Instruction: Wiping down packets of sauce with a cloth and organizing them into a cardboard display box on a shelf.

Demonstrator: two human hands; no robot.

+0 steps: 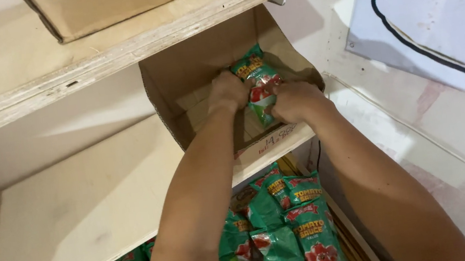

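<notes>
Both hands on a sauce pouch inside the open carton.
Left hand [227, 92] and right hand [296, 101] are both closed around one green-and-red pouch [257, 82], upright near the carton's [178, 78] right wall, at the middle shelf's [74, 199] right end; more pouches [293, 230] lie heaped below.

Both hands inside open cardboard box [179, 89] at the right end of the middle wooden shelf [64, 212]. Left hand [227, 92] and right hand [296, 101] grip the same green-and-red sauce pouch [255, 73], upright, one hand each side. Second cardboard box [108, 3] on the top shelf [9, 70]. More green pouches [293, 224] piled below the middle shelf's right end.
</notes>
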